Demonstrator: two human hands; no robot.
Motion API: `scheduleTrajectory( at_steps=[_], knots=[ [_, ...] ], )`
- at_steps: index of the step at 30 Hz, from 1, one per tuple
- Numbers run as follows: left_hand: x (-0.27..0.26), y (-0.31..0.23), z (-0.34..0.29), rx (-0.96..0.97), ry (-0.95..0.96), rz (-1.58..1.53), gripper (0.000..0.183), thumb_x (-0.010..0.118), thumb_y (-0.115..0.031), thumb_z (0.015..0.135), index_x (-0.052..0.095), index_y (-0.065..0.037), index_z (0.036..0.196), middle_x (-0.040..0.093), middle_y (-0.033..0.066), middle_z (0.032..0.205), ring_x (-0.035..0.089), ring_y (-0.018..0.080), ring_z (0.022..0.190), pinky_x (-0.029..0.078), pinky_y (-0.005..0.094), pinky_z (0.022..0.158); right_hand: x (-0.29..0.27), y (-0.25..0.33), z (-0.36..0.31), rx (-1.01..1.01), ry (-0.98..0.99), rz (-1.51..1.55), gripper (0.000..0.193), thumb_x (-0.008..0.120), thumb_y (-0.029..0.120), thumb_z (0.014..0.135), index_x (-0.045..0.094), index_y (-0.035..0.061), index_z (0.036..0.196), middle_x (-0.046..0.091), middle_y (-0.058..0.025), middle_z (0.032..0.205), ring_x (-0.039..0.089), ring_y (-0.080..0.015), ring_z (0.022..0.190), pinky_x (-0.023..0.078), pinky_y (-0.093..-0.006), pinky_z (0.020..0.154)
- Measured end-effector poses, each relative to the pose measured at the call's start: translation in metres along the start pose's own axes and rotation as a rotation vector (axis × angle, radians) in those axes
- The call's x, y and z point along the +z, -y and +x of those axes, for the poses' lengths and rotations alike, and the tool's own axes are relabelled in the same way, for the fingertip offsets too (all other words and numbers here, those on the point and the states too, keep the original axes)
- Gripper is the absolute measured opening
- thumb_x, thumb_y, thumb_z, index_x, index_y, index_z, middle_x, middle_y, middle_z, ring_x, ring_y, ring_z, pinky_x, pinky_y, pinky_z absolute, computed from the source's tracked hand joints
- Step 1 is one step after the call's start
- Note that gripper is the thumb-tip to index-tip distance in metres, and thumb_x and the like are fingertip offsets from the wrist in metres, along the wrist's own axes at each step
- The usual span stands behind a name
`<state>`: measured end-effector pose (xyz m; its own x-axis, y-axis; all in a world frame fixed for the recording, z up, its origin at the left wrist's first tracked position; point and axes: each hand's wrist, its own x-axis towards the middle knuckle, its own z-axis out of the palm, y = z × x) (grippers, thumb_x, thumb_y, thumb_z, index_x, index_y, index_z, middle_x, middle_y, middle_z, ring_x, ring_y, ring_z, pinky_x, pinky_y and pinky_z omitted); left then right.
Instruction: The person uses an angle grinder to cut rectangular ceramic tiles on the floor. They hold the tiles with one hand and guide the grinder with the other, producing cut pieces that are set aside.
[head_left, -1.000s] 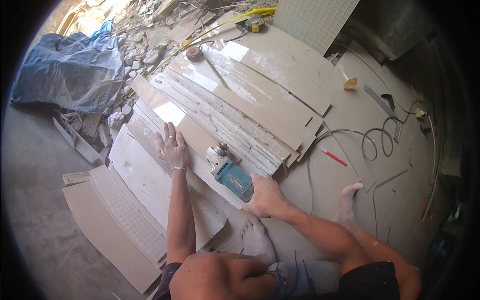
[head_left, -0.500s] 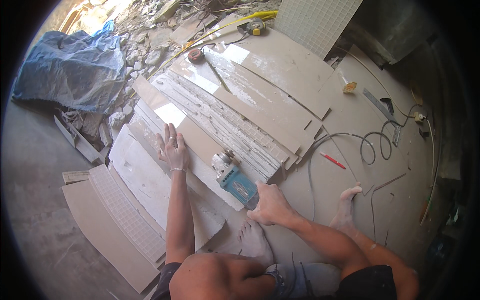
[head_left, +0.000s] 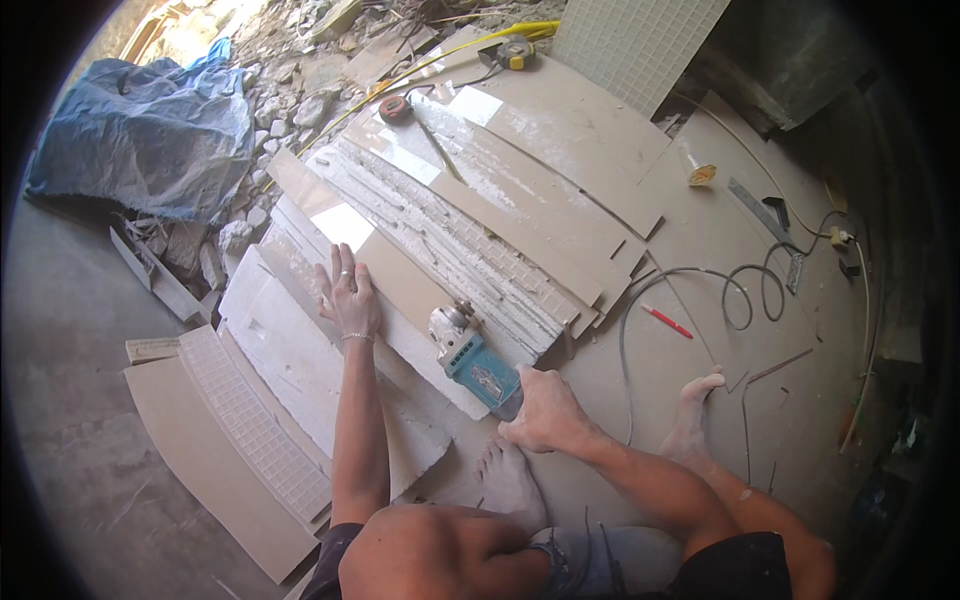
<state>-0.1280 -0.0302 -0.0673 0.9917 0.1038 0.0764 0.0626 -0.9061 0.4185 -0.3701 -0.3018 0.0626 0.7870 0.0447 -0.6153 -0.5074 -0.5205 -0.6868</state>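
Observation:
In my right hand (head_left: 545, 410) is the rear grip of a teal angle grinder (head_left: 480, 368). Its metal head sits against the near end of a long beige tile strip (head_left: 400, 278); the disc is too hard to make out there. My left hand (head_left: 350, 298) lies with fingers spread on that same strip, pressing it from above, and holds nothing. Under the strip is a dusty white slab (head_left: 300, 335). Right beside it runs a stack of narrow strips (head_left: 440, 235) with rough, dusty edges.
Two tape measures (head_left: 396, 110) lie beyond the strips. A red pen (head_left: 667, 322), a looping grey cable (head_left: 735, 285) and a metal ruler (head_left: 758, 210) rest on the right floor. Broken rubble (head_left: 290, 110) and a blue tarp (head_left: 145, 140) fill the far left. My bare foot (head_left: 510, 480) is near the grinder.
The grinder and my right hand have shifted very slightly to the right and nearer. My left hand stays on the strip.

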Motion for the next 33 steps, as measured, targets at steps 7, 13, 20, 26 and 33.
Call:
scheduleTrajectory(
  at_steps=[7,13,20,26,33],
  knots=[
    [0.002,0.0,0.0,-0.012,0.001,-0.005,0.06,0.046,-0.05,0.115,0.047,-0.031,0.172,0.036,-0.0088,0.183,0.016,0.0295,0.173,-0.001,0.0678,0.131,-0.001,0.0,0.001,0.004,0.005,-0.005,0.056,0.083,0.016,0.074,0.063,-0.0139,0.117,0.076,-0.0382,0.105,0.076,-0.0528,0.109,0.061,-0.0513,0.102],
    [-0.001,-0.002,0.0,-0.014,0.012,0.002,0.06,0.046,-0.049,0.115,0.047,-0.031,0.172,0.036,-0.0079,0.183,0.016,0.0302,0.173,-0.001,0.0691,0.13,0.003,-0.004,0.005,-0.033,-0.019,-0.01,0.056,0.082,0.017,0.073,0.063,-0.0142,0.116,0.076,-0.0386,0.103,0.076,-0.0532,0.107,0.062,-0.0519,0.101],
    [-0.005,-0.01,-0.004,-0.016,0.014,-0.005,0.06,0.045,-0.047,0.115,0.046,-0.028,0.173,0.036,-0.0055,0.183,0.015,0.0308,0.173,0.0,0.0678,0.131,0.003,-0.008,0.0,0.001,0.007,0.006,0.056,0.081,0.016,0.073,0.063,-0.0148,0.116,0.076,-0.039,0.101,0.076,-0.0537,0.106,0.061,-0.0524,0.1],
    [0.0,-0.004,-0.002,0.021,-0.002,-0.021,0.061,0.045,-0.046,0.116,0.047,-0.025,0.173,0.037,-0.0034,0.183,0.015,0.031,0.173,-0.002,0.0656,0.131,0.001,-0.003,0.0,-0.065,-0.039,0.032,0.057,0.081,0.017,0.073,0.063,-0.0142,0.117,0.075,-0.0392,0.101,0.076,-0.0538,0.106,0.061,-0.053,0.1],
    [0.008,0.01,0.003,0.059,-0.026,-0.073,0.059,0.046,-0.045,0.116,0.048,-0.025,0.172,0.039,-0.0035,0.182,0.016,0.0328,0.173,-0.003,0.0646,0.131,-0.005,0.002,0.001,-0.022,-0.019,-0.025,0.058,0.082,0.017,0.074,0.063,-0.0135,0.12,0.076,-0.0383,0.105,0.076,-0.0526,0.109,0.061,-0.0514,0.103]
  ],
)
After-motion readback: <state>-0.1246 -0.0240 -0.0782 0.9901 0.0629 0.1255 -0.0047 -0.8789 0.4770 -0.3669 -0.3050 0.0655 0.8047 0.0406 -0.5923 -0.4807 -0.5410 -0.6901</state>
